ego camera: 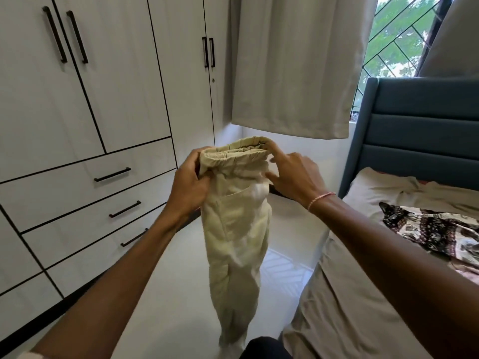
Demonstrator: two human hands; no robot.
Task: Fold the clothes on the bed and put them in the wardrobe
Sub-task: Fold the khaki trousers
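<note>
On my left the white wardrobe (77, 99) stands with doors and drawers closed, dark bar handles all over. My left hand (190, 182) grips one end of the waistband of the pale green trousers (236, 229), fingers curled round it. They hang in the air over the white floor (181, 294), between wardrobe and bed. My right hand (293, 177) pinches the other end. A beige curtain (298, 66) hangs behind. On the right, the bed (350, 320), its sheet rumpled, carries a patterned garment (435, 229) near the blue headboard (420, 130).

Patterned garment (427, 229) partly beyond right edge.
</note>
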